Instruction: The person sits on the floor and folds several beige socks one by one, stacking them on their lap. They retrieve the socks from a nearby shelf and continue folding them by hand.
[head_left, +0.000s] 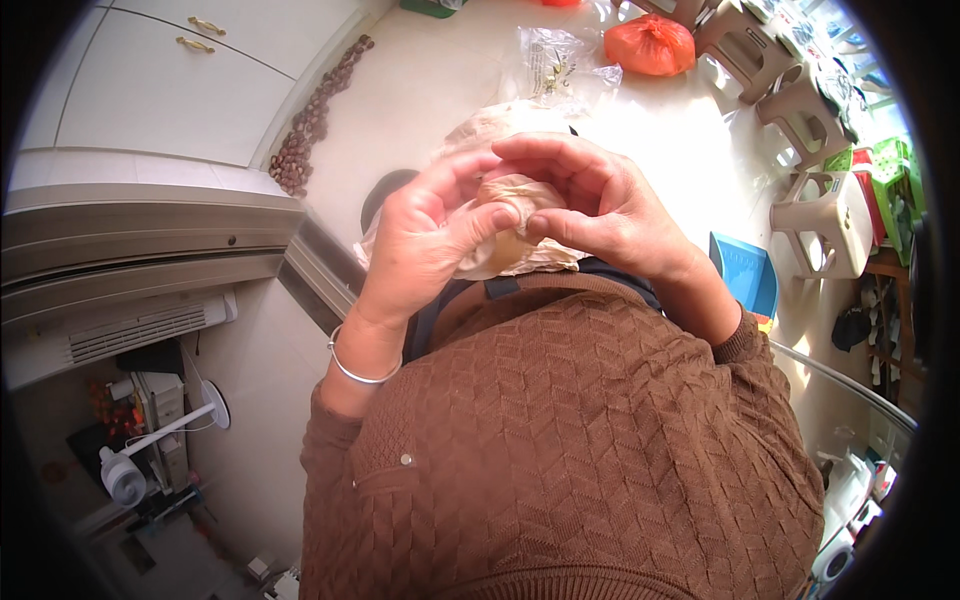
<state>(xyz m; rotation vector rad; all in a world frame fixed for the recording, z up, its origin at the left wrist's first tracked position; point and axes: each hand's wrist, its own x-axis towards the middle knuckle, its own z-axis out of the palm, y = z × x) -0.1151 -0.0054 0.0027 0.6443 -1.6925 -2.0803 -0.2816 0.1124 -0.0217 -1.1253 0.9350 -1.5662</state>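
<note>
My left hand (409, 240), with a silver bangle at the wrist, pinches a bunched piece of thin cream fabric (521, 193) in front of my waist. My right hand (607, 195) grips the same bunch from the other side. Both thumbs lie close together on it, and the fingers curl around its far side, partly hidden. More pale, wrinkled fabric (514, 120) spreads beyond the hands. Folds of it also hang below them, near my brown sweater (585, 420). Behind my left hand a dark rounded object (386, 191) is mostly covered.
Reddish-brown nuts or fruits (304, 139) line the floor beside white cabinets (172, 82). Ahead lie a clear plastic bag (562, 67) and a tied red bag (651, 46). Plastic stools (821, 214) and a blue dustpan (744, 274) stand right. A white fan (124, 480) is left.
</note>
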